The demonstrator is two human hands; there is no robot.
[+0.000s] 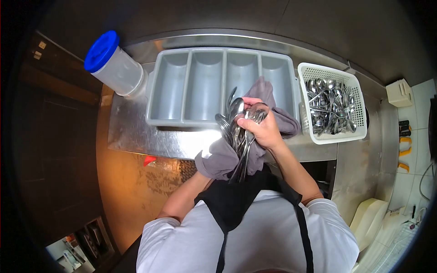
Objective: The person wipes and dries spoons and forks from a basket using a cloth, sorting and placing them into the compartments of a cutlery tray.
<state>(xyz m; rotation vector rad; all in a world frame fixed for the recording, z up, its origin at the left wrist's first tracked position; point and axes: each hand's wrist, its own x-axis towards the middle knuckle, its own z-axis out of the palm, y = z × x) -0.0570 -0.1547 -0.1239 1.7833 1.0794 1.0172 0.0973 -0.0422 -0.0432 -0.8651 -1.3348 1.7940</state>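
Note:
A bunch of spoons (239, 136), perhaps with other cutlery among them, is held upright in front of my chest. My right hand (264, 127) is closed around the upper part of the bunch, just below the spoon bowls. A grey cloth (218, 158) wraps around the lower handles, and another part of it hangs behind my right hand. From the left, my left forearm (191, 184) reaches into the cloth; the cloth covers my left hand, which grips it around the handles. Just beyond my hands lies a grey cutlery tray (184, 86) with several long compartments.
To the right of the tray, a white perforated basket (334, 137) holds many spoons and forks. A clear container with a blue lid (102, 52) stands at the left. All rest on a steel counter (132, 136). A wall (227, 16) rises behind.

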